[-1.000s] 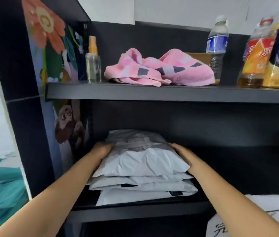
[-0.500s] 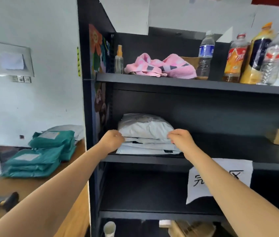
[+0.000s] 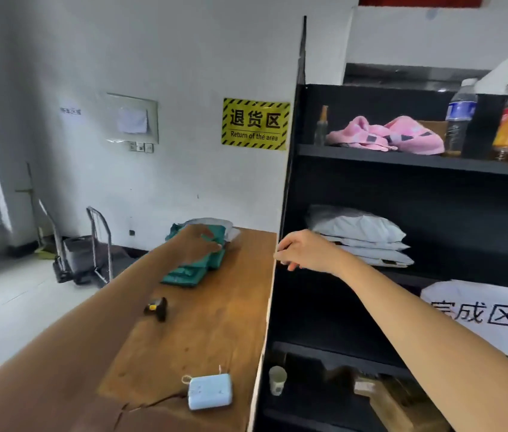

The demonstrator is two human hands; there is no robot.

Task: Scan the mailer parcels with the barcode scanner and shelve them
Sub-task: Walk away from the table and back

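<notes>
Blurred, seemingly released left grip (image 3: 198, 246) could snag and topple the green mailers (image 3: 190, 274) beneath it; right grip (image 3: 301, 249) hangs released.

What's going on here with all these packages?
A person is working through parcels. Their left hand rests on a pile of green mailers on the table, and the scanner lies nearby, not in either hand. The right hand hangs empty beside the black rack, where white mailers are already stacked on a shelf.
</notes>
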